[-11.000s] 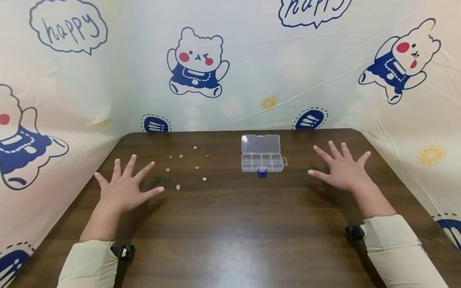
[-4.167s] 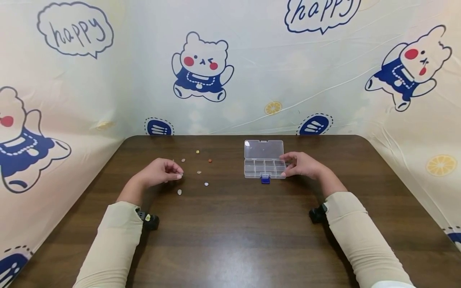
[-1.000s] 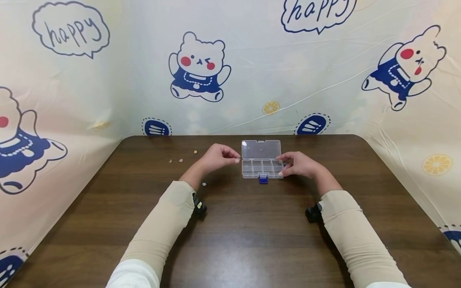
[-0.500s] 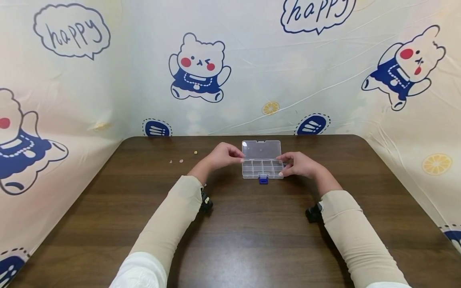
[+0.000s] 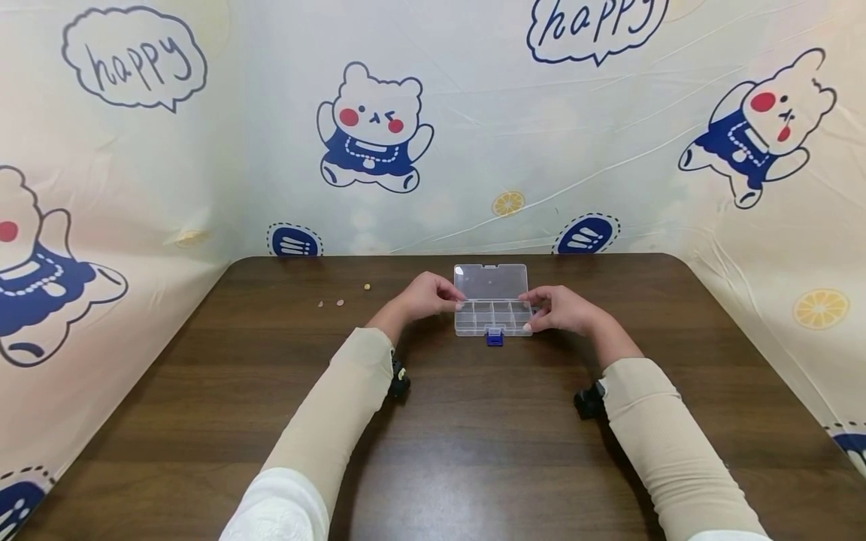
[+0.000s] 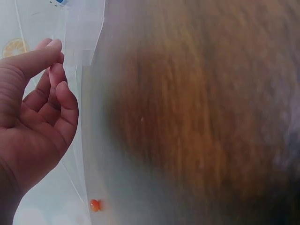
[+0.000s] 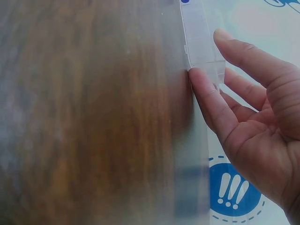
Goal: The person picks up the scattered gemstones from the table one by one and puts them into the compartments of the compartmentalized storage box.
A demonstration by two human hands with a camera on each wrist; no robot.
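Note:
A clear compartment box stands on the dark wooden table with its lid open and a blue latch at the front. My right hand pinches its right end; the thumb touches the plastic wall. My left hand is at the box's left end with its fingers loosely curled, and nothing shows between them. An orange bead lies under that hand by the clear plastic, apparently inside the box's near end.
Up to three small beads lie on the table left of the box, one of them yellowish. A printed cloth backdrop closes in the table at the back and both sides. Black wrist cameras sit on both sleeves.
Over the last second my left hand moved right, from just left of the box up to its left end. My right hand and the box stayed put.

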